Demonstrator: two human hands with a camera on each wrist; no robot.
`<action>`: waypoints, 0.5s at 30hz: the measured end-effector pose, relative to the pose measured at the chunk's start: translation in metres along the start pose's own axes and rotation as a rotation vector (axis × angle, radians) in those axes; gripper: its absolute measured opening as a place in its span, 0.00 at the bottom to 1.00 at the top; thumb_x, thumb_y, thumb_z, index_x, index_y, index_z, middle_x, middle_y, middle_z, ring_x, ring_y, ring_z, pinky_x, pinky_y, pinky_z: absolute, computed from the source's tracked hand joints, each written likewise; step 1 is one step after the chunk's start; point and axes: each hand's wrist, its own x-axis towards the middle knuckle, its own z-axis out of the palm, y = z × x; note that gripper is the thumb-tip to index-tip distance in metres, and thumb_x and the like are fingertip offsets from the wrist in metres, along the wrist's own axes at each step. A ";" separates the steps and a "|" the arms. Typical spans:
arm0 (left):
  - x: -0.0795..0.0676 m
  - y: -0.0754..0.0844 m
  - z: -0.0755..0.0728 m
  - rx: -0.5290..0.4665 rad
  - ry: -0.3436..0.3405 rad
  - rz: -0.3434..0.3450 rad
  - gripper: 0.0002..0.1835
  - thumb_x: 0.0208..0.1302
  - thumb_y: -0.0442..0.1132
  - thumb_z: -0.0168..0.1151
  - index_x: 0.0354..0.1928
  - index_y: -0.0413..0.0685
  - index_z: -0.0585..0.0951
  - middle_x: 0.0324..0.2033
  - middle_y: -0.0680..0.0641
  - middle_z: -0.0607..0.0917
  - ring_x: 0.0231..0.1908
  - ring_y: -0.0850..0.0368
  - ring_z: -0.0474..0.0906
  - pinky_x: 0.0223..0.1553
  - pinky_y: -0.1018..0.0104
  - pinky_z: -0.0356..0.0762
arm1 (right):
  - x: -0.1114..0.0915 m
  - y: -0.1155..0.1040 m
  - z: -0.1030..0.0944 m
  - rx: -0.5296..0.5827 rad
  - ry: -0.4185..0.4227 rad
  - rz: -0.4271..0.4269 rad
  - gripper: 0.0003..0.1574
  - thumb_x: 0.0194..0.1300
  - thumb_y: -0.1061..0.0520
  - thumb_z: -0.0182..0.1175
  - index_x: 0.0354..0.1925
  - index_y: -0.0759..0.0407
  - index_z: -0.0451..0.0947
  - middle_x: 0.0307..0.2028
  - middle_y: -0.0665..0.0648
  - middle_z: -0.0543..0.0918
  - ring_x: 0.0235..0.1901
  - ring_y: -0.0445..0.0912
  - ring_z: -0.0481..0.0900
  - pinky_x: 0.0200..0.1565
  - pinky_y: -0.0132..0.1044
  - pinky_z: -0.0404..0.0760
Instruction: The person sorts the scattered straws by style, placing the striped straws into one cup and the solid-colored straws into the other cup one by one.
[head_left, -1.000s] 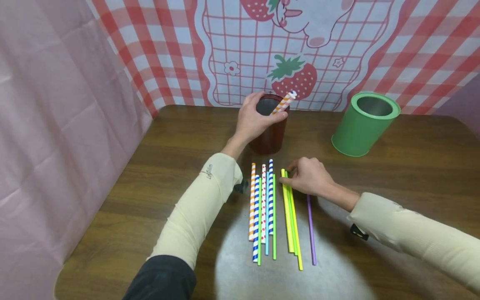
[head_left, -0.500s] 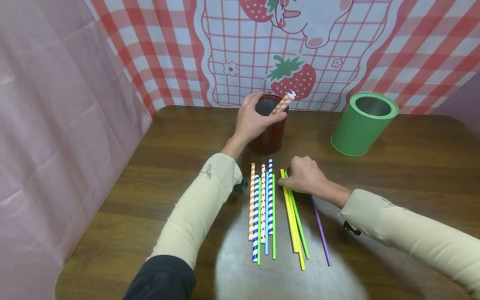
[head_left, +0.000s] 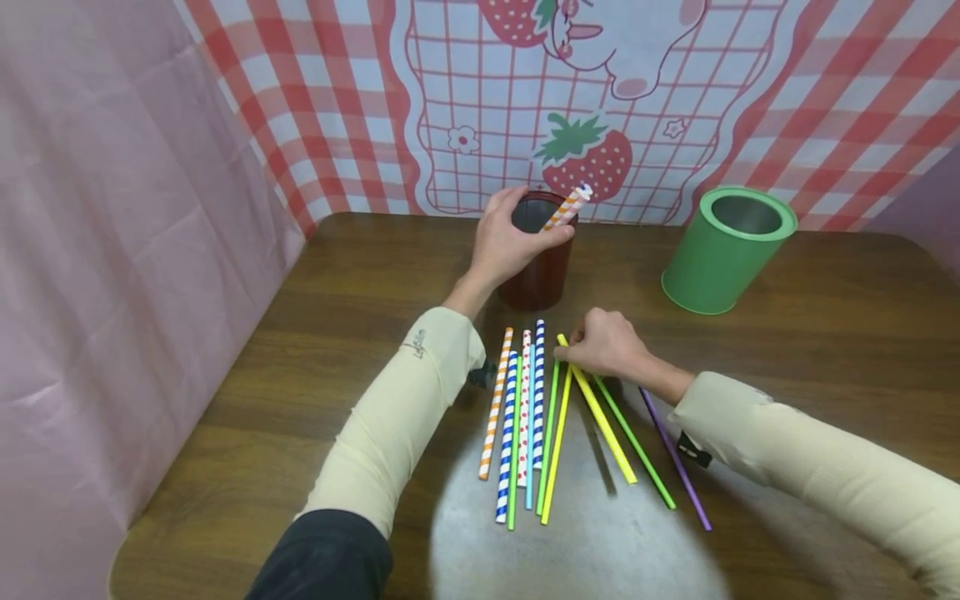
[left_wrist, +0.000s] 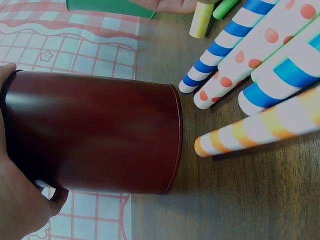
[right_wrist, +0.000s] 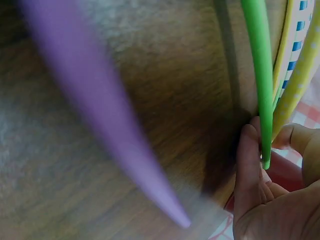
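Near the back of the table, my left hand (head_left: 510, 237) grips the rim of a dark red canister (left_wrist: 95, 132), thumb across its mouth. Striped paper straws (head_left: 564, 211), at least one orange and white, stick out of it at a slant. My right hand (head_left: 607, 343) pinches the upper end of a thick yellow straw (head_left: 604, 418), white-dotted in the right wrist view. Its lower end hangs over a shadow on the table. A green straw (head_left: 637, 443) and a purple straw (head_left: 677, 462) trail under this hand. Just left, a thin yellow straw (head_left: 556, 454) leans beside another green one.
Several straws lie roughly side by side: orange-striped (head_left: 496, 408), blue-striped (head_left: 507, 446), red-dotted (head_left: 525, 408) and others. A green canister (head_left: 720, 262) stands at the back right. Behind the wooden table (head_left: 360, 275) hangs a checked strawberry cloth (head_left: 472, 92), with a pink curtain (head_left: 127, 250) at the left.
My right hand has shifted slightly left and spread the yellow, green and purple straws apart. The thick yellow straw has swung right and up, the thin yellow one left. My left hand stays put.
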 end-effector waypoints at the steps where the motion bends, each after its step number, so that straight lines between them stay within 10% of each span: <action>1: 0.000 0.000 0.000 0.000 0.000 0.001 0.51 0.44 0.64 0.73 0.70 0.51 0.66 0.68 0.49 0.63 0.63 0.55 0.63 0.60 0.60 0.67 | 0.000 0.001 0.000 0.020 -0.010 0.013 0.26 0.53 0.46 0.66 0.07 0.51 0.70 0.06 0.45 0.66 0.09 0.38 0.62 0.17 0.31 0.61; 7: 0.000 -0.001 0.001 -0.003 -0.003 0.004 0.52 0.43 0.64 0.73 0.70 0.51 0.66 0.68 0.49 0.64 0.63 0.56 0.64 0.60 0.61 0.67 | 0.000 0.007 -0.006 0.158 -0.046 0.098 0.17 0.58 0.48 0.63 0.22 0.59 0.83 0.15 0.51 0.80 0.13 0.43 0.78 0.23 0.35 0.77; 15: 0.001 -0.002 0.000 0.000 0.002 0.006 0.51 0.43 0.64 0.73 0.69 0.52 0.66 0.68 0.49 0.64 0.62 0.56 0.64 0.59 0.61 0.67 | 0.004 0.003 -0.024 0.193 0.071 0.092 0.18 0.58 0.48 0.60 0.31 0.61 0.85 0.14 0.50 0.79 0.16 0.42 0.77 0.28 0.35 0.73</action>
